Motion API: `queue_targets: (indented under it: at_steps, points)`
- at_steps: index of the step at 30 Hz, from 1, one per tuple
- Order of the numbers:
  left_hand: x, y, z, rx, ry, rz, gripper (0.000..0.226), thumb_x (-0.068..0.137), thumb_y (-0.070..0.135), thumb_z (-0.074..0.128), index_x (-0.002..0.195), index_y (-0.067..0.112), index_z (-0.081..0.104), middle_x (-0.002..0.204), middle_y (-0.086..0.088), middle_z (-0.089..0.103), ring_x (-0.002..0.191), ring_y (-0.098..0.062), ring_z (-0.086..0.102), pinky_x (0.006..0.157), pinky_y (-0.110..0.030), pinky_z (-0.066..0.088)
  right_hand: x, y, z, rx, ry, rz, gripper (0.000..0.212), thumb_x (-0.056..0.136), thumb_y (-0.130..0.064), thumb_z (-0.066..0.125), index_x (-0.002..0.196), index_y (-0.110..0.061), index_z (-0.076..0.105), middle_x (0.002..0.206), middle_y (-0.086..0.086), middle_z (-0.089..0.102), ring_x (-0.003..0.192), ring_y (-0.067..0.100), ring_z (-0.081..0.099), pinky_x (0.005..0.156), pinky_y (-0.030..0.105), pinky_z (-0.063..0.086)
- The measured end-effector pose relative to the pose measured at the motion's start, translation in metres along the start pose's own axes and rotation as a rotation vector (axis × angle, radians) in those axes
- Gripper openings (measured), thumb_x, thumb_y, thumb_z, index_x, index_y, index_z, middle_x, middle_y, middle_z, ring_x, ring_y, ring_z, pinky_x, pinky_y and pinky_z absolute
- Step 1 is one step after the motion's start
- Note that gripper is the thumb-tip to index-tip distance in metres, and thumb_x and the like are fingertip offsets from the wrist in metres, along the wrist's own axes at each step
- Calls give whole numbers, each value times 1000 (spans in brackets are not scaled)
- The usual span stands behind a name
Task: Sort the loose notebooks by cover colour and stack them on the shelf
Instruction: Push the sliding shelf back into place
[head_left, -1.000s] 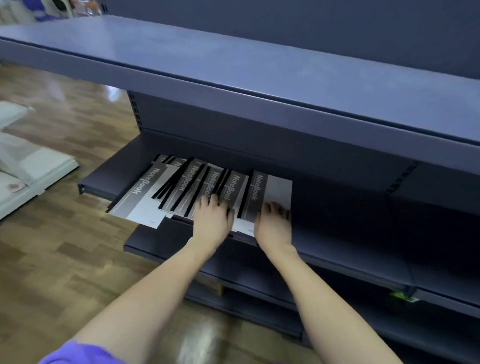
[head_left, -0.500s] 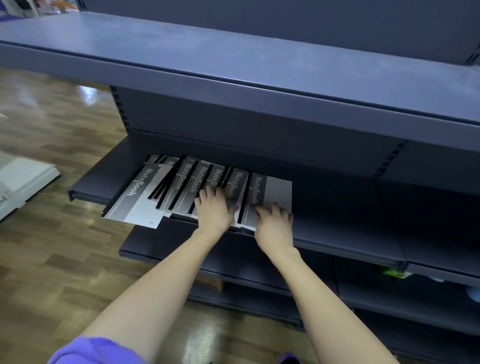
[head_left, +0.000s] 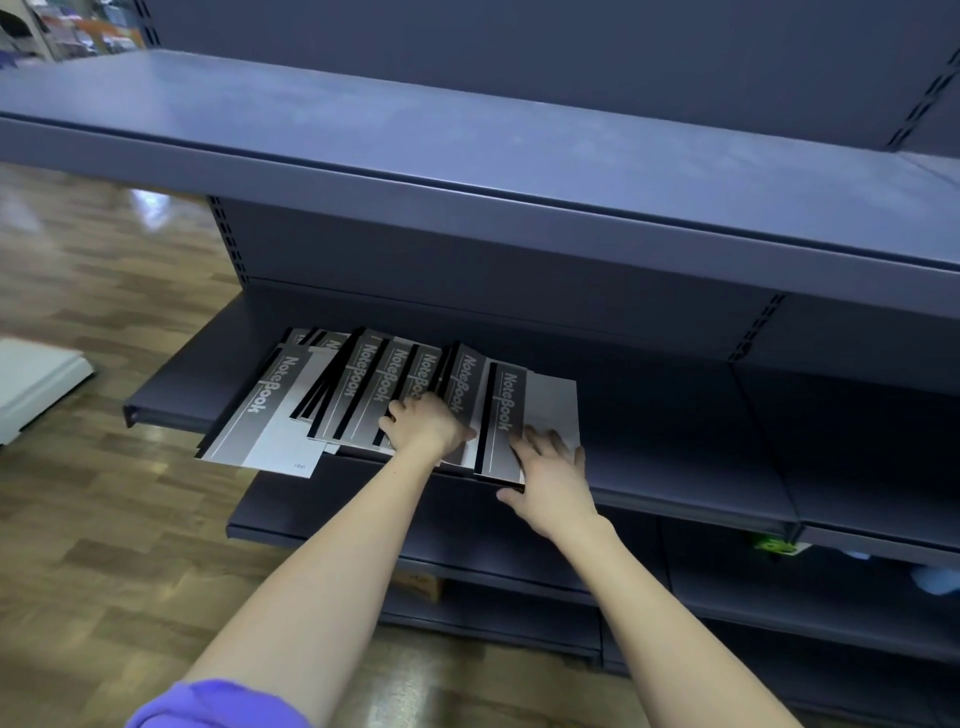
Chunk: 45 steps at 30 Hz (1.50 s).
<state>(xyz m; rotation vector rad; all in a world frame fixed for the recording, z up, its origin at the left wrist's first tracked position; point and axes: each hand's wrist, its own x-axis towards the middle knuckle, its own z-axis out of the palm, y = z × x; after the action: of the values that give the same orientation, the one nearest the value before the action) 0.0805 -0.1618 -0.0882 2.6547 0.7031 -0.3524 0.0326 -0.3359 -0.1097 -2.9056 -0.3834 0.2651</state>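
Reaching into a dark blue shelf (head_left: 649, 467), a person spreads both hands over a fan of grey notebooks (head_left: 363, 400) overhanging its front edge. Left hand (head_left: 428, 428) lies flat on the middle covers, fingers straight; right hand (head_left: 553, 475) presses the rightmost notebook (head_left: 506, 415), fingers splayed, gripping nothing.

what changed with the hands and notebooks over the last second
The right hand slid toward the near edge of the rightmost notebook, thumb now at its corner. The left hand stayed flat on the fanned notebooks. The spread on the shelf looks unchanged.
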Motion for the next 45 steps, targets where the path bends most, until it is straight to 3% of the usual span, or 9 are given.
queue_targets:
  at_steps: [8,13,18,25,29,34,38,42,45]
  points:
    - [-25,-1,15,28,214,72,69,82,56,71,132,14,49,140,-19,38,128,-35,36,104,-39,31,-4,1,3,-27,35,-10,66,92,-11,56,152,-26,32,162,0,25,151,29,16,119,61,15]
    - [-38,10,2,-36,102,-140,88,73,57,79,141,18,38,140,-21,39,128,-36,40,105,-42,33,-15,7,2,-16,22,-30,66,90,-5,54,150,-24,35,163,1,24,151,29,14,120,61,13]
    - [-65,8,9,-419,104,-68,111,79,21,83,155,11,3,138,-18,53,121,-34,58,87,-41,51,-33,25,-3,-18,-41,-106,66,92,-2,51,152,-23,32,164,2,20,152,30,12,120,61,11]
    - [-111,24,14,-895,-181,12,72,99,6,51,153,27,8,139,-13,42,84,-39,70,61,-47,62,-64,65,-27,-3,10,-158,56,99,-5,45,150,-27,33,160,-3,28,144,27,26,116,60,18]
    - [-136,52,25,-1086,-221,78,76,100,10,55,156,23,5,148,-14,40,91,-23,63,74,-51,61,-86,104,-40,135,-2,-109,58,103,-17,44,153,-40,27,162,-6,22,147,30,17,117,65,11]
    - [-172,105,48,-1162,-277,143,76,91,18,72,148,22,23,133,-14,51,103,-31,64,61,-43,60,-125,160,-51,457,32,-114,61,98,-13,49,148,-47,37,156,-5,31,142,23,29,117,42,33]
    - [-205,154,67,-1076,-348,247,70,91,9,70,145,21,26,120,-10,60,91,-28,67,54,-36,57,-167,217,-58,717,122,112,64,85,5,43,139,-29,55,143,-4,42,133,16,42,80,6,43]
    - [-241,210,89,-981,-477,370,58,92,9,67,138,21,34,120,-11,62,101,-31,66,60,-42,59,-208,281,-65,996,362,527,39,100,-25,52,134,-7,51,130,9,57,111,25,56,84,27,43]
    - [-275,250,109,-880,-588,464,39,93,8,66,119,26,43,118,-10,65,100,-31,68,70,-50,61,-237,329,-68,1338,392,714,37,88,-34,70,104,-4,58,105,10,66,92,25,63,81,36,54]
